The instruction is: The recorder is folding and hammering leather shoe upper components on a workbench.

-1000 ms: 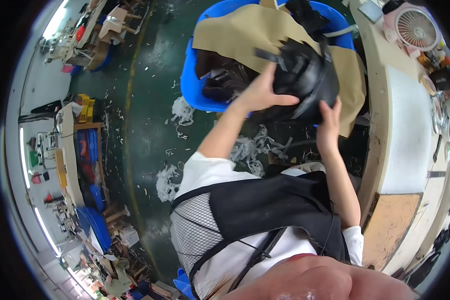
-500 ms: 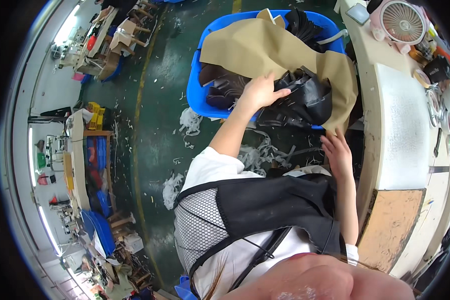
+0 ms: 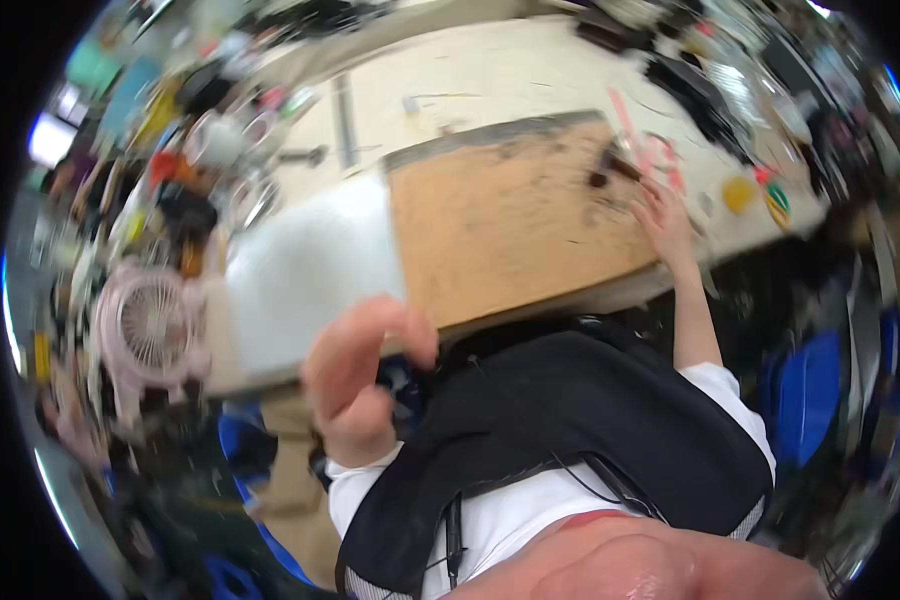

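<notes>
My right hand reaches over the right end of a scuffed tan board on the workbench, fingers apart. At its fingertips lies a small dark tool with a brown handle, perhaps a hammer; motion blur hides whether they touch. In front of the bench my left hand is raised, fingers curved and apart, with nothing between them. It is nearest to a pale, glossy cutting board, which lies left of the tan one.
A pink fan stands at the bench's left end, near cups and tape rolls. Pink scissors and a yellow roll lie on the right. Below left is a blue tub with tan sheet material.
My view has turned from the blue tub to the workbench. The left hand has left the black and tan material; the right hand has moved from the tan sheet to the dark tool.
</notes>
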Motion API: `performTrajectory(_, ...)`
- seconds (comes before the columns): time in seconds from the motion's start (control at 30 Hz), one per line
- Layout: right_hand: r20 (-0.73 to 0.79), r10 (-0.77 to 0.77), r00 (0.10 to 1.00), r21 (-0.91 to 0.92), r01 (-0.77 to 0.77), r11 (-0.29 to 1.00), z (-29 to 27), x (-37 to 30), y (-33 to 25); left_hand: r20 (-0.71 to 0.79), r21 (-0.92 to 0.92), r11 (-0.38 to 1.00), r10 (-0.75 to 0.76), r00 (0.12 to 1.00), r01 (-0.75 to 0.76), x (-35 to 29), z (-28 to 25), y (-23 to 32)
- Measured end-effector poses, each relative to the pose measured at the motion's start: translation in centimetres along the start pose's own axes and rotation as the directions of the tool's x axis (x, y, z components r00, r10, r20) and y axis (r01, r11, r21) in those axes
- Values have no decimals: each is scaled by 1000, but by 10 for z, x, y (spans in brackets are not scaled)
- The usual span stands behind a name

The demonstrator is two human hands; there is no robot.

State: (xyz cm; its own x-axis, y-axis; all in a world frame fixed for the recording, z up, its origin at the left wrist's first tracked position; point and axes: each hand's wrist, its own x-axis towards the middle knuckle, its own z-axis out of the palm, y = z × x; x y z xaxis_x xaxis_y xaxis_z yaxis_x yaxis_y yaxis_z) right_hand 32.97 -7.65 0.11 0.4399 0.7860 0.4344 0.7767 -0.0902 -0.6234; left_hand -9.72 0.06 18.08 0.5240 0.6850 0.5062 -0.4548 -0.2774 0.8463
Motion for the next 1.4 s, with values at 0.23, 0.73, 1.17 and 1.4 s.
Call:
performTrajectory(0.23,7,-29,1000,-602,28,798,-36,-7,25,663,-164,892,-217,716,422,144,10,79)
performTrajectory(0.73,1,471,882,-488,-411,770,-87,49,94,917,-326,916,247,313,233,162,76,-27)
performTrajectory(1.17,44,574,818,-763,-344,548,-94,300,224,525,235,560,-761,382,794,245,157,-274)
performTrajectory(1.4,-226,364,904,-154,-402,903,-124,308,228,357,22,569,-772,526,822,275,203,-345)
